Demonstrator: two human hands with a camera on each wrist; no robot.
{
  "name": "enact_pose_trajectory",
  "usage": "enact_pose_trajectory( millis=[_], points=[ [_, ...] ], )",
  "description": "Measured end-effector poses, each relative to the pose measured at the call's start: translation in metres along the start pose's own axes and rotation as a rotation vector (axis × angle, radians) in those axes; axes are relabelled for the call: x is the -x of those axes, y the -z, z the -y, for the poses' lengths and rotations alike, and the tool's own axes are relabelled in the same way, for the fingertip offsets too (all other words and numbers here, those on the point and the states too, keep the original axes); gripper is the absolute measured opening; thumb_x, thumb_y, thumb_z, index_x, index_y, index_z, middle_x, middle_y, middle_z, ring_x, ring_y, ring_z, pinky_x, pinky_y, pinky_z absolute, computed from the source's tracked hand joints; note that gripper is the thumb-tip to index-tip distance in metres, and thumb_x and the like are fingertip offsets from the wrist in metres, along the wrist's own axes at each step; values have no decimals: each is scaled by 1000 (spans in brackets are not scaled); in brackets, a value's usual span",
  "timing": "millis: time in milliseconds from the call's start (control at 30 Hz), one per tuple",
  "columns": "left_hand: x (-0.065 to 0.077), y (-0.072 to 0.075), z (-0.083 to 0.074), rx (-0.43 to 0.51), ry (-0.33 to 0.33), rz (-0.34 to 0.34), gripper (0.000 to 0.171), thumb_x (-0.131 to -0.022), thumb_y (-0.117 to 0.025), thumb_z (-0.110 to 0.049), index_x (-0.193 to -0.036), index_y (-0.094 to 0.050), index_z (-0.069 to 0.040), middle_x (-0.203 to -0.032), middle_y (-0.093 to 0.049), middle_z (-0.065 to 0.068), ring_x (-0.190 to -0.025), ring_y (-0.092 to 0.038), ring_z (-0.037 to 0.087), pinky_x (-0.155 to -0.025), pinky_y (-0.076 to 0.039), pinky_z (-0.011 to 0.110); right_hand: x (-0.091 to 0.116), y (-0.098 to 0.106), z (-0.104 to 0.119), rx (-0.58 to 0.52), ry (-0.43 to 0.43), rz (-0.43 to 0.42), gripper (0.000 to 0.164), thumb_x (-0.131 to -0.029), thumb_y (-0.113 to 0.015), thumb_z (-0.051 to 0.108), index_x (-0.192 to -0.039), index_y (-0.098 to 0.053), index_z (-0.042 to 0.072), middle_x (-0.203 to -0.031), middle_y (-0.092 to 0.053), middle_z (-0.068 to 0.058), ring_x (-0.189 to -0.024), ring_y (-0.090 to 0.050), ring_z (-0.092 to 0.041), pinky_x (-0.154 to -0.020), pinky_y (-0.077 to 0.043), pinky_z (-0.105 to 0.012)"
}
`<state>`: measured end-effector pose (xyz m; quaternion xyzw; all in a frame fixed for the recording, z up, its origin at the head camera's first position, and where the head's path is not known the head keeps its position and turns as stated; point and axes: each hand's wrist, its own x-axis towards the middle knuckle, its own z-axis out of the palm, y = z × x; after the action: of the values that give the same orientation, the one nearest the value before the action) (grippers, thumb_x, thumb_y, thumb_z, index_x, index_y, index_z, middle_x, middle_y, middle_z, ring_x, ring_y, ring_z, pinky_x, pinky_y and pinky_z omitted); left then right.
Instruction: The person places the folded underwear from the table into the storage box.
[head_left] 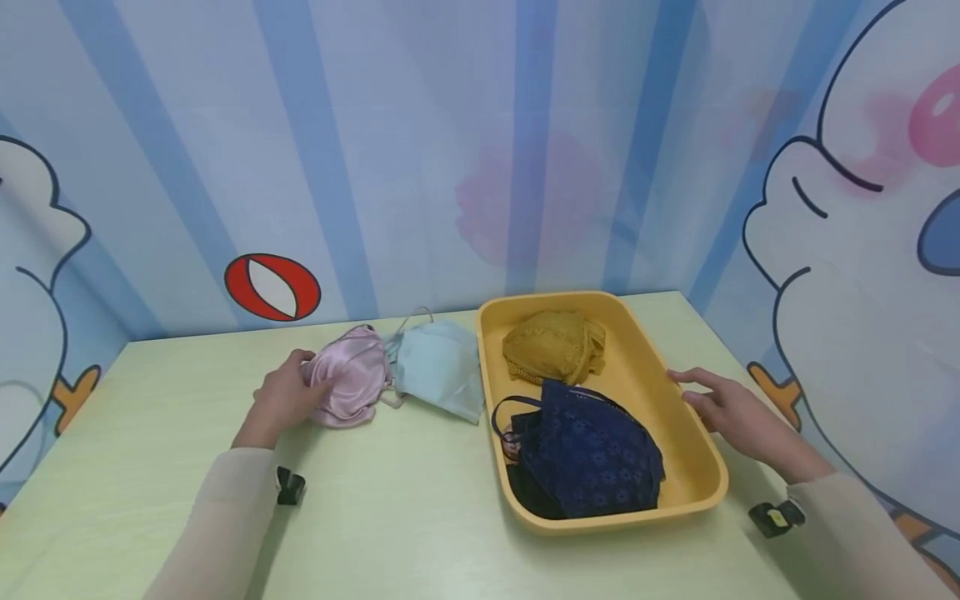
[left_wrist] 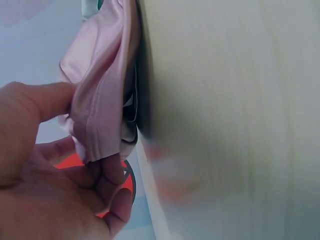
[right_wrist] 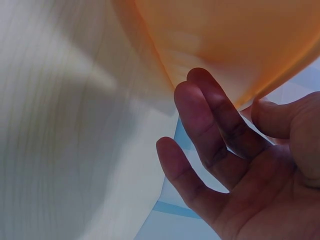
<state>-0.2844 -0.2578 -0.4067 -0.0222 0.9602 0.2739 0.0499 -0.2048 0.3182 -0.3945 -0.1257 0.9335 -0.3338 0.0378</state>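
Note:
My left hand (head_left: 288,393) is at the left side of a pink satin bra (head_left: 352,375). In the left wrist view, the thumb lies on the satin and the fingers curl under its edge, pinching the fabric. A light blue bra (head_left: 438,367) with a thin strap lies just to its right, against the yellow tray (head_left: 716,492). At the tray's right rim, my right hand (head_left: 738,417) touches with its fingertips. In the right wrist view, several fingers (right_wrist: 197,115) are loosely extended beside the outer wall.
Inside the tray, a mustard lace bra (head_left: 555,346) sits at the back and a navy lace bra (head_left: 592,454) at the front, over something black (head_left: 534,493). The pale table (head_left: 390,517) meets a printed, blue-striped backdrop (head_left: 405,167).

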Motion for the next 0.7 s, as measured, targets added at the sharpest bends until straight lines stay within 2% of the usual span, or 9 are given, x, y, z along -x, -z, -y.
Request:
enact_pose_trajectory(
  millis=[233,533,700],
  points=[
    [0,1,3,33,-63,-95,53,-93,-57,-11,-140,-33,1,-134,-43,29,-119,-42,46,-96,-29,64,0,0,0,-1,-2,-4,45,-102,-43,24,-142,-40,3,-111,-63,-18,-84,-66,-19,-71,-54,-40],
    [13,12,3,61,-260,-219,49,-91,-57,0,-137,-40,0,-127,-50,27,-113,-47,43,-94,-36,59,1,-1,1,8,-4,-6,45,-102,-44,24,-142,-40,3,-113,-62,-19,-86,-66,-20,-71,-54,-40],
    [21,23,-2,73,-291,-281,50,-91,-58,1,-137,-41,-2,-121,-52,25,-101,-50,38,-86,-44,55,0,-1,1,16,-3,-8,45,-102,-44,23,-141,-40,3,-114,-62,-21,-84,-66,-19,-70,-53,-39]
  ],
)
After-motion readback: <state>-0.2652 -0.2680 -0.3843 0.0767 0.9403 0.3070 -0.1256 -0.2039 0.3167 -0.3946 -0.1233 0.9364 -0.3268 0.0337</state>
